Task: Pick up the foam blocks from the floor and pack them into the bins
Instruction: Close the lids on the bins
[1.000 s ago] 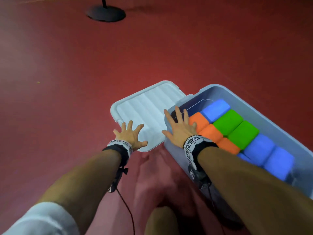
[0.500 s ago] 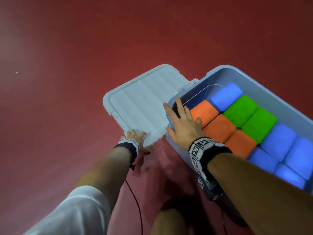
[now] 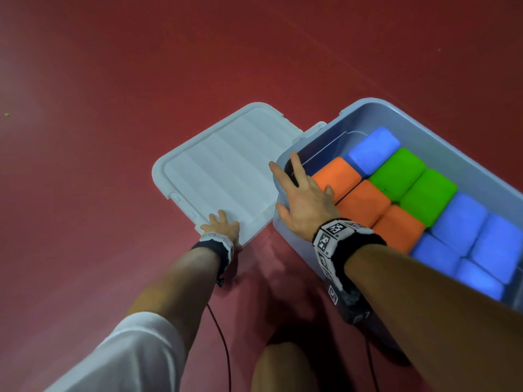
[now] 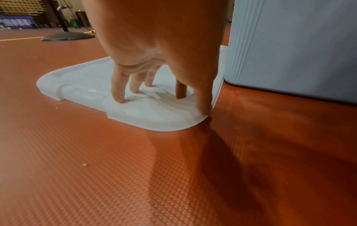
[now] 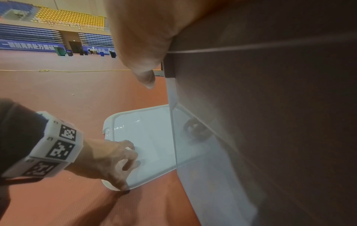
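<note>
A pale blue bin (image 3: 368, 107) stands on the red floor, packed with orange (image 3: 365, 203), green (image 3: 397, 171) and blue (image 3: 373, 148) foam blocks. Its lid (image 3: 226, 171) lies flat on the floor against the bin's left side. My left hand (image 3: 220, 226) pinches the lid's near corner. In the left wrist view its fingertips (image 4: 119, 99) stand on the lid (image 4: 86, 79) and the thumb sits at the edge. My right hand (image 3: 302, 199) rests flat on the bin's near left corner with its fingers spread. Its thumb (image 5: 146, 76) hangs outside the bin wall (image 5: 212, 191).
Bare red floor surrounds the bin and lid. A black round stand base (image 4: 67, 36) sits far off beyond the lid. My knee (image 3: 283, 369) is below, between my arms, and a thin cable (image 3: 223, 335) trails from the left wrist.
My left hand has slid back from the lid's surface to its near corner and arched its fingers there. The right hand has stayed on the bin's corner. The view has shifted.
</note>
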